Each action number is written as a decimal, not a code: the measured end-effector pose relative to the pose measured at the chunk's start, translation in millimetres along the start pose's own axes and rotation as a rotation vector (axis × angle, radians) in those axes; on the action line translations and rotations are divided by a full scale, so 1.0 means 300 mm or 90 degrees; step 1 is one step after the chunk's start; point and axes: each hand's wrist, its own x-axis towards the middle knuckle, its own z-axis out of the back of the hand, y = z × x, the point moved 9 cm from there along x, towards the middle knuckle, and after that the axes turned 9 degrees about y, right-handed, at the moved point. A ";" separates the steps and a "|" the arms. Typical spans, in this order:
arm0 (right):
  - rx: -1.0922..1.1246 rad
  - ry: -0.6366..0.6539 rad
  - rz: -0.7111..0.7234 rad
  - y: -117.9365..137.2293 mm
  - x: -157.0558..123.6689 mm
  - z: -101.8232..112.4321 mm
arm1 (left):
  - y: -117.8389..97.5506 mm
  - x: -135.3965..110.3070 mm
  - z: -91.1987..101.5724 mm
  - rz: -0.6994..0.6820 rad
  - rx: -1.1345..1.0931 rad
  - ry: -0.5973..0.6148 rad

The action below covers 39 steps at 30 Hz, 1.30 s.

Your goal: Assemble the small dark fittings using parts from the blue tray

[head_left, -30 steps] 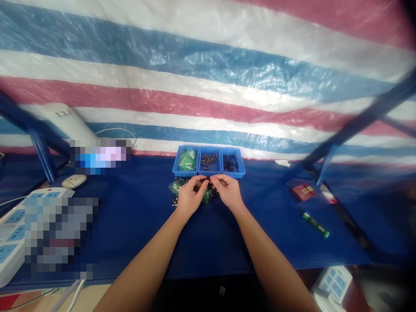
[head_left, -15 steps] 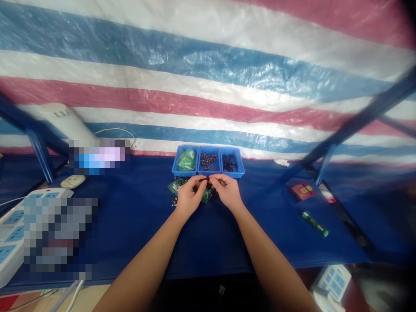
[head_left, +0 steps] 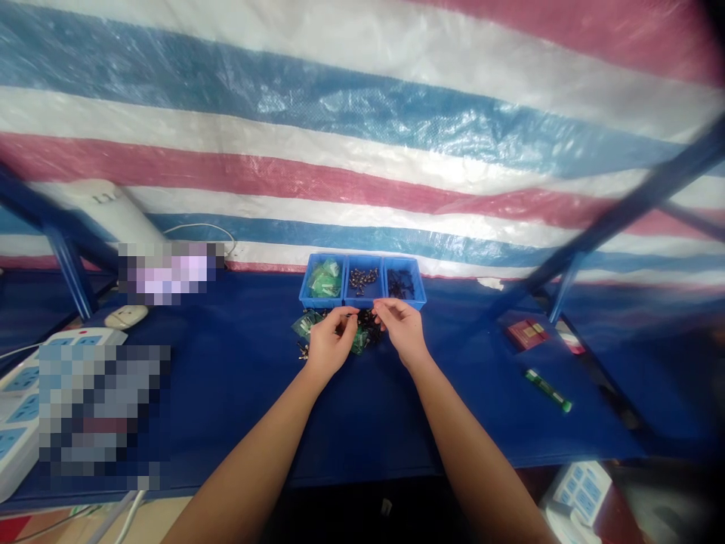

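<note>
My left hand (head_left: 333, 338) is closed in a pinch in front of the bins; a small dark piece seems to show at its fingertips, too small to name. My right hand (head_left: 399, 326) is a little apart from it, thumb and fingers pinched together, and what they hold, if anything, I cannot make out. Beneath and between the hands lie green plastic packets (head_left: 306, 324) and small dark parts (head_left: 371, 329). Just behind stand three joined blue bins: one with green packets (head_left: 325, 279), one with small brassy metal parts (head_left: 363, 280), one with small black parts (head_left: 401, 283).
A white power strip (head_left: 28, 400) and a blurred-out object (head_left: 113, 408) lie at left, near a white mouse-like thing (head_left: 127, 316). At right are a green tube (head_left: 548, 390) and a red box (head_left: 527, 334). Blue metal frame bars (head_left: 566, 283) rise at both sides.
My right hand has drawn away to the right from my left hand, opening a gap between their fingertips. The left hand has hardly moved.
</note>
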 end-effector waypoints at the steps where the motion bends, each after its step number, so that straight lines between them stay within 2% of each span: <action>1: -0.002 -0.015 -0.004 -0.001 0.001 0.013 | 0.002 0.000 0.001 0.002 0.002 -0.001; 7: -0.004 -0.136 0.005 0.006 0.010 0.122 | 0.004 0.001 -0.001 0.005 -0.001 0.006; 10: 0.003 -0.123 0.012 0.009 0.022 0.140 | 0.006 0.001 -0.005 0.012 -0.002 0.014; 13: -0.057 -0.087 0.005 0.012 0.027 0.137 | 0.009 0.002 -0.008 0.014 -0.003 0.019; 16: -0.233 -0.065 0.026 0.033 0.020 0.127 | 0.007 0.003 -0.010 0.008 -0.003 0.021; 19: -0.429 -0.002 0.046 0.036 0.017 0.086 | 0.011 0.002 -0.009 0.016 -0.002 0.020; 22: -0.542 0.039 0.046 0.016 0.017 0.058 | 0.015 0.002 -0.009 0.024 0.003 0.022; 29: -0.580 0.089 0.024 -0.034 0.024 0.028 | 0.009 0.003 -0.015 0.019 0.000 0.034; 39: -0.560 0.107 0.051 -0.022 0.011 -0.001 | 0.012 0.005 -0.019 0.027 0.010 0.035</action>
